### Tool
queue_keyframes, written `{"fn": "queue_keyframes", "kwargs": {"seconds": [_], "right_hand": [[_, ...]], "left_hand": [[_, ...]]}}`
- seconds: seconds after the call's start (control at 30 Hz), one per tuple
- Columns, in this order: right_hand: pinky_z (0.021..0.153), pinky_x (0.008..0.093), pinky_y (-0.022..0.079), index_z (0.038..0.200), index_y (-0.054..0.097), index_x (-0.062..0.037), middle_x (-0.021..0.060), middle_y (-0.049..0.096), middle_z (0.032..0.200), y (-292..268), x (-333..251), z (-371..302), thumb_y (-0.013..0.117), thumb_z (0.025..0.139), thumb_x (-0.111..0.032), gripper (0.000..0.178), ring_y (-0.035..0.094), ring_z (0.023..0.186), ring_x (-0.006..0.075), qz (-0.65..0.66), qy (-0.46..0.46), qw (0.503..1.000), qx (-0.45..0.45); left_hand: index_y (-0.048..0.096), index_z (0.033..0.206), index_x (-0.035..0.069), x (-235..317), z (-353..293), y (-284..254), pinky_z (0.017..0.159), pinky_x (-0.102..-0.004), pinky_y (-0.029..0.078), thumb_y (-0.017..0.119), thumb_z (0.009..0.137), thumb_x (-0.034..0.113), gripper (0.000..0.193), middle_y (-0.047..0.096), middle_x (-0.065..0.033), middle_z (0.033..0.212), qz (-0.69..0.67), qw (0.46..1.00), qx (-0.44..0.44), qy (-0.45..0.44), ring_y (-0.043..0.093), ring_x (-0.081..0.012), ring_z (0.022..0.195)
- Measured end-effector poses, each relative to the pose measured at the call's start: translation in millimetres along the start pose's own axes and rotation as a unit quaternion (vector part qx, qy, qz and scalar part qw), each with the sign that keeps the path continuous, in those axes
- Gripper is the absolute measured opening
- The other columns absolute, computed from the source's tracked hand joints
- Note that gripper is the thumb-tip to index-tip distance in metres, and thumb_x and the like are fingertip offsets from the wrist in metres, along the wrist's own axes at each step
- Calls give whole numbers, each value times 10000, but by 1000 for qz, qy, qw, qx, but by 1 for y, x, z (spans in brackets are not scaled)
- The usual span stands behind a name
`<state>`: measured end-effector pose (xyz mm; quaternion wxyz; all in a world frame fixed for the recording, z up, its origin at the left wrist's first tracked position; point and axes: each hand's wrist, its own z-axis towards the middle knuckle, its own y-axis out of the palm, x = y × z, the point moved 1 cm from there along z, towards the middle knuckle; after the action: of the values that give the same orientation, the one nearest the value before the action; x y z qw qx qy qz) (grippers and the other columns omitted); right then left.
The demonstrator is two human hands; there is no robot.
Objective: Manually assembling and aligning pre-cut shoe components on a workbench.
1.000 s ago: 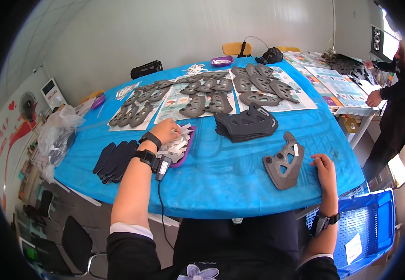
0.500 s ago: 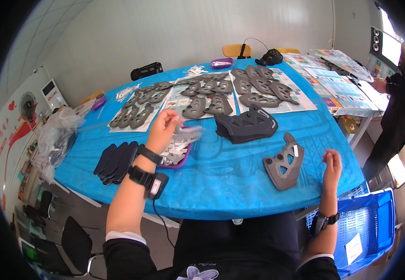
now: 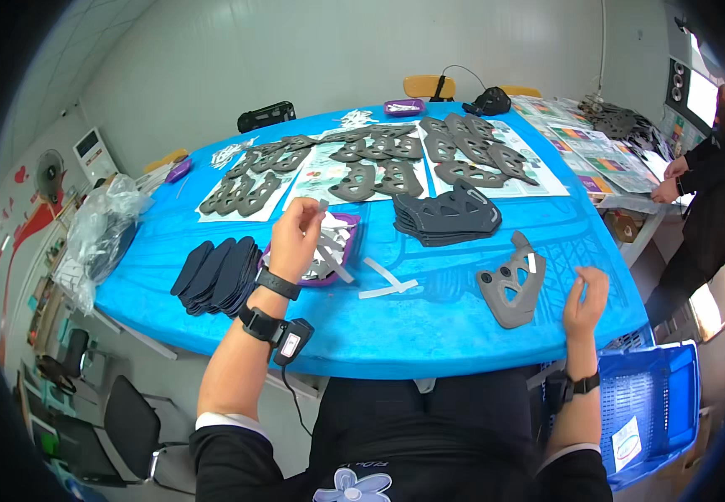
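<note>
My left hand [image 3: 297, 241] is above a purple basket [image 3: 352, 251] of white and grey strips, thumb and fingertips pinched on a small grey strip [image 3: 323, 205]. Loose pale strips [image 3: 389, 283] lie on the blue cloth beside the basket. My right hand [image 3: 587, 301] hovers near the table's right front edge, holding nothing, thumb apart from its loosely curled fingers. To its left lies a grey pad with cutouts [image 3: 506, 308], bearing dark round dots and a white strip [image 3: 532, 263]. A stack of dark pads [image 3: 446, 219] sits behind it.
Dark blue elongated pads [image 3: 216, 276] are stacked left of the basket. Rows of grey pads [image 3: 358, 180] cover paper sheets farther back. A blue crate [image 3: 651, 410] stands at my right. Another person [image 3: 714, 192] is at the paper-covered right-hand table.
Blurred strips by my left hand now lie on the cloth beside the basket, while a small one stays in my fingers. My right fingers have loosened. The other person's raised printed sheet is down.
</note>
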<state>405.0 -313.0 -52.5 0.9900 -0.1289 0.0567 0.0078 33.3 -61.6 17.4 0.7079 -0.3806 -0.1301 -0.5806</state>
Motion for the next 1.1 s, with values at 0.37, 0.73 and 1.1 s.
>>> {"fn": "queue_keyframes", "kwargs": {"seconds": [0.37,0.73,1.1], "right_hand": [[1009,435,302,1349,222,42,245,347,1321,107,-205,76,734,680,-297,908,394,1185,371,315,-59,904,-283],[813,440,437,939,529,-39,156,601,891,204,-243,98,580,729,-87,221,560,941,320,276,-25,830,-485],[634,289,415,1005,509,-67,55,548,820,221,-246,91,519,846,-110,165,529,745,153,531,101,658,-524]], "left_hand": [[488,957,8,19,0,8,755,-245,476,549,860,5,114,613,-88,942,-168,986,-5,-21,605,-138,889],[477,973,29,26,-3,-22,800,-290,487,557,855,11,143,602,-126,983,-306,950,43,-30,610,-191,905],[466,1037,18,-14,-12,-31,720,-231,482,609,837,49,248,598,-63,920,-486,848,161,-137,587,-110,808]]}}
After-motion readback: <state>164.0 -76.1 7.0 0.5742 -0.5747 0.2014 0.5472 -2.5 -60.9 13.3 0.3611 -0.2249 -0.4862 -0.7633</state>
